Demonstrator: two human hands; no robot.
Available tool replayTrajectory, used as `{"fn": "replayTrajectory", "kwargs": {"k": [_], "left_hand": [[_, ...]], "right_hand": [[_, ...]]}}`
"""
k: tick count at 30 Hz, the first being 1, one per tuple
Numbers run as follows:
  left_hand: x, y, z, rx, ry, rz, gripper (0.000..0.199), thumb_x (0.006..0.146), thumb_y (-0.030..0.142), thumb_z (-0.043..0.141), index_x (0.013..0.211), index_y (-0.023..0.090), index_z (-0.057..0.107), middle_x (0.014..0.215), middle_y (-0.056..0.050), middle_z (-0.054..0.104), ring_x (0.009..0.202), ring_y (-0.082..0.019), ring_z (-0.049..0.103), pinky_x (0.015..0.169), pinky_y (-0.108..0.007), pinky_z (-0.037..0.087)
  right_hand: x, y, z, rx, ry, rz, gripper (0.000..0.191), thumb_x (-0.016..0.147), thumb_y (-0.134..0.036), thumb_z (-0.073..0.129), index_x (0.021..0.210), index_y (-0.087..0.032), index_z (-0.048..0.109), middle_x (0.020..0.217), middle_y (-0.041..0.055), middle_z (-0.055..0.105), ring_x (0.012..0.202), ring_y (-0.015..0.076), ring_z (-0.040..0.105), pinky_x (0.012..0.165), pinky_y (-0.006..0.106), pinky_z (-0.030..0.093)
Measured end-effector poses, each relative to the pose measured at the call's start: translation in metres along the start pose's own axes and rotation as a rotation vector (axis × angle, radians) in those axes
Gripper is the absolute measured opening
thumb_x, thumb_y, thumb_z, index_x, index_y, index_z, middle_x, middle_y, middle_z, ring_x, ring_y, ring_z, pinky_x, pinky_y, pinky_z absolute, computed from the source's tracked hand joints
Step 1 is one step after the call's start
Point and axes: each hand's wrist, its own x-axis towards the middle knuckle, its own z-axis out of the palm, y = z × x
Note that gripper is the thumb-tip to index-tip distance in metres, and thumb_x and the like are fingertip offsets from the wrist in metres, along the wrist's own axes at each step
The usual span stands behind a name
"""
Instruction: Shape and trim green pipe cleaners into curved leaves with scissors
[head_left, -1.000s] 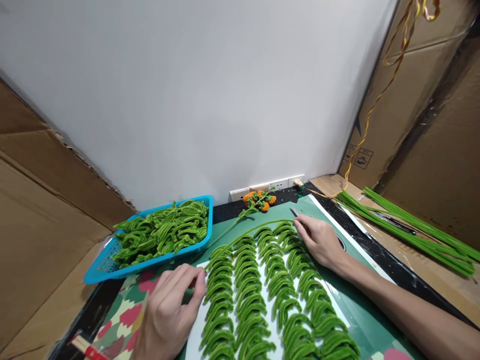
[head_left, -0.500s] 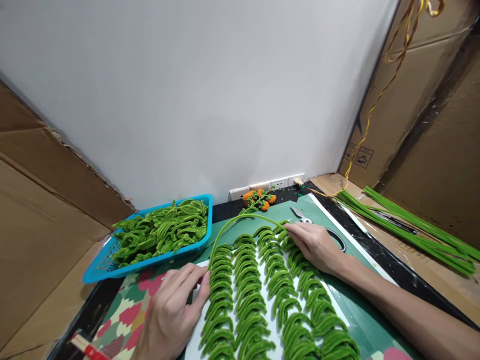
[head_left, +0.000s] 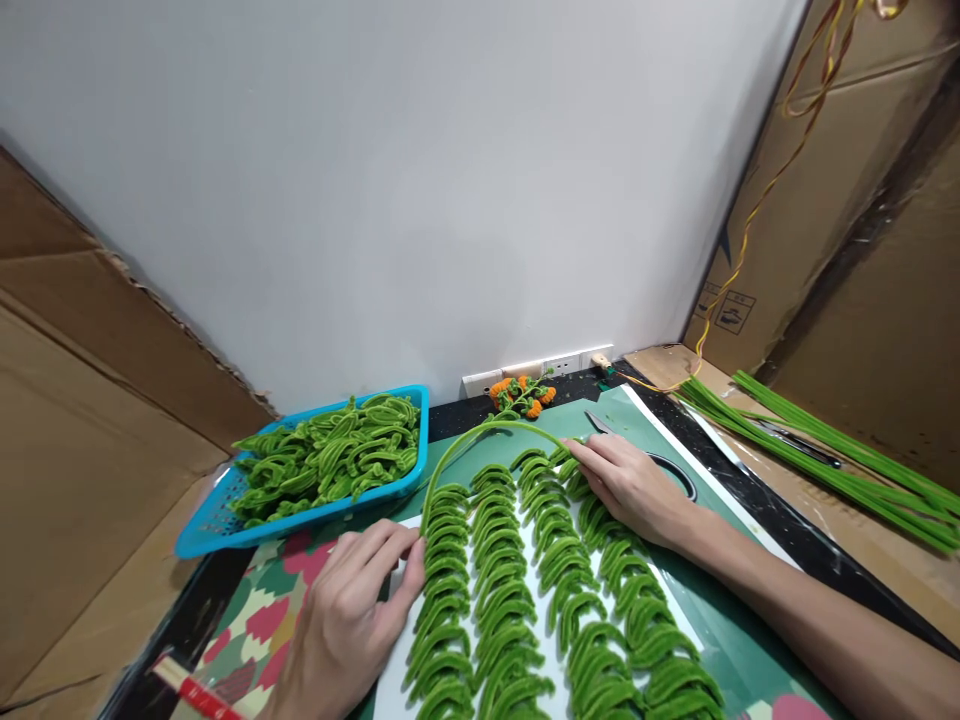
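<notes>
A long green pipe cleaner (head_left: 496,425) arches upward between my two hands. My left hand (head_left: 358,610) pinches one end between thumb and fingers, at the left edge of a white board (head_left: 397,650). Around its other end my right hand (head_left: 626,490) is closed, near the board's top right. Under the arch, several columns of short curved green pipe-cleaner pieces (head_left: 502,560) lie on the board. Scissors (head_left: 673,476) lie behind my right hand, partly hidden by it.
A blue basket (head_left: 300,513) piled with green twisted pieces (head_left: 345,450) stands at left. Orange pipe-cleaner flowers (head_left: 525,392) lie near the wall sockets (head_left: 562,368). Straight green pipe cleaners (head_left: 825,465) and tweezers (head_left: 799,445) are at right. Cardboard (head_left: 97,360) flanks the left side.
The view has shifted slightly. Both hands still hold the arched pipe cleaner, and my right hand now covers more of the scissors.
</notes>
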Motion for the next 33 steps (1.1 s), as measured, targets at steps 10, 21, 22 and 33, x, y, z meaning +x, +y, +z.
{"fn": "replayTrajectory", "kwargs": {"k": [10,21,22,33], "left_hand": [[0.000,0.001,0.001,0.000,0.007,0.014,0.010,0.101,0.013,0.061,0.109,0.019,0.066,0.098,-0.005,0.071,0.082,-0.018,0.060,0.078,-0.033,0.045],[0.004,0.000,0.001,0.005,-0.006,0.009,0.008,0.102,0.015,0.060,0.101,0.018,0.067,0.093,-0.004,0.072,0.081,-0.018,0.062,0.077,-0.033,0.045],[0.004,0.000,0.001,0.005,-0.013,0.002,0.008,0.102,0.015,0.060,0.101,0.018,0.067,0.093,-0.004,0.072,0.081,-0.018,0.062,0.077,-0.033,0.045],[-0.003,0.001,0.004,0.051,-0.055,-0.053,0.015,0.102,0.019,0.057,0.094,0.019,0.069,0.103,-0.009,0.068,0.085,-0.019,0.066,0.076,-0.031,0.051]], "right_hand": [[0.002,-0.003,-0.005,-0.009,0.052,-0.035,0.035,0.107,-0.014,0.048,0.141,-0.014,0.054,0.109,0.0130,0.070,0.092,0.0244,0.063,0.081,0.039,0.053],[0.003,-0.004,-0.010,-0.089,0.095,-0.059,0.021,0.108,-0.025,0.053,0.124,-0.015,0.064,0.102,0.0110,0.072,0.089,0.0242,0.062,0.081,0.038,0.047],[0.003,-0.004,-0.010,-0.081,0.093,-0.058,0.021,0.108,-0.025,0.053,0.124,-0.015,0.064,0.103,0.0111,0.072,0.089,0.0240,0.061,0.081,0.038,0.047],[0.003,-0.022,-0.022,-0.168,0.076,-0.227,0.032,0.103,-0.009,0.049,0.131,-0.013,0.065,0.113,0.0145,0.074,0.098,0.0269,0.064,0.086,0.043,0.051]]}}
